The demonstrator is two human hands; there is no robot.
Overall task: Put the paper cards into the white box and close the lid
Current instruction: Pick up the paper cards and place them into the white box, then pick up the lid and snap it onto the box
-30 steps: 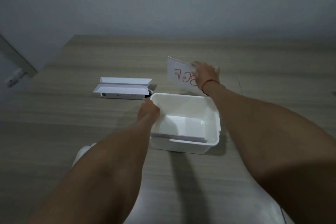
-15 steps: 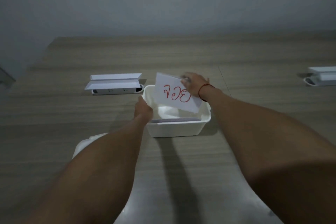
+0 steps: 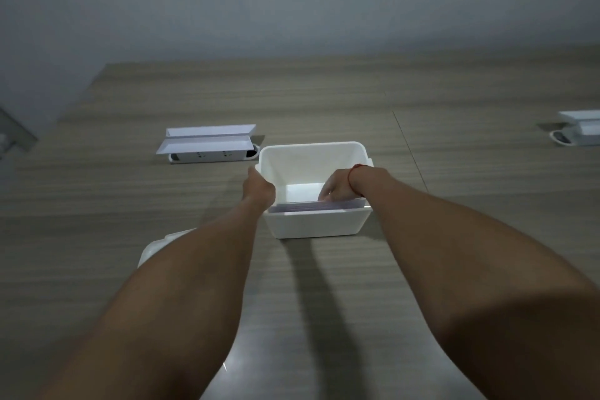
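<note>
A person's right hand point(image 3: 337, 187) reaches down inside the open white box point(image 3: 311, 156) on a wood-grain table point(image 3: 324, 97), fingers curled onto the cards point(image 3: 311, 206) standing against the near wall; whether they pinch a card cannot be told. The left hand point(image 3: 259, 183) presses closed against the box's left rim. A white lid point(image 3: 152, 248), mostly hidden behind the left forearm, lies near the box. A power strip point(image 3: 207, 148) sits just left of it; another point(image 3: 581, 131), possibly the same kind, is cut off at the right edge.
</note>
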